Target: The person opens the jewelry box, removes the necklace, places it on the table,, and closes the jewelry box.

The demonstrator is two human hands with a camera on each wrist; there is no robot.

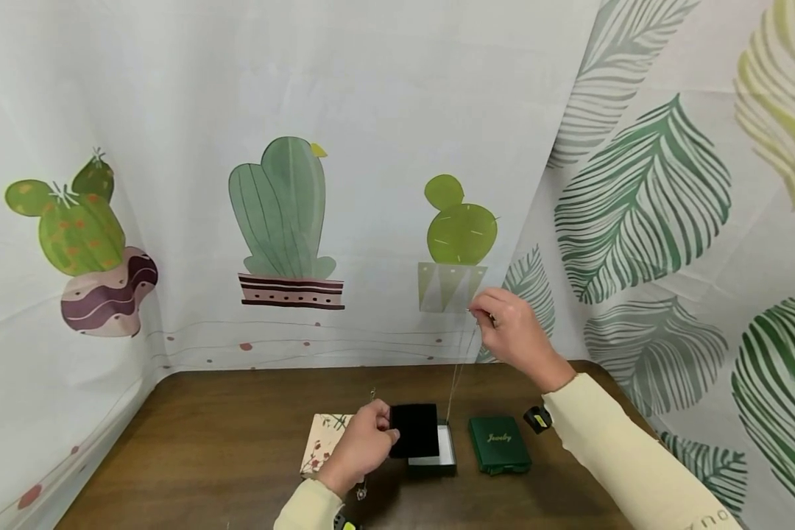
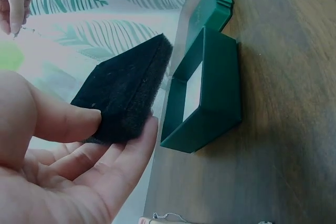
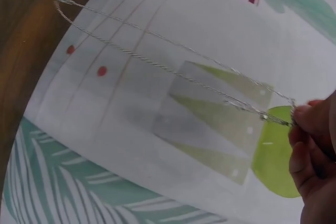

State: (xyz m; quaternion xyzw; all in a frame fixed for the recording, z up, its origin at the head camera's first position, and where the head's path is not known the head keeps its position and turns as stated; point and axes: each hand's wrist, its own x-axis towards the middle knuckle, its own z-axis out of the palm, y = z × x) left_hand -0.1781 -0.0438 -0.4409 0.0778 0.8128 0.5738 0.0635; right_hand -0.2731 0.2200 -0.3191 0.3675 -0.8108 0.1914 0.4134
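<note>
My left hand pinches a black foam jewelry-box insert by its edge, thumb on one face and fingers behind. In the left wrist view the foam insert is tilted beside the green box base, whose inside is white. Raised higher, my right hand pinches a thin silver chain necklace near its clasp end. Its two strands come together lower down, and the chain drops to the back edge of the box base. The chain's lower end is hidden behind the insert.
The green lid, marked "Jewelry" and with a bow, lies right of the base on the wooden table. To the left sits a cream floral box, with another necklace's pendant near it. Printed curtains hang behind.
</note>
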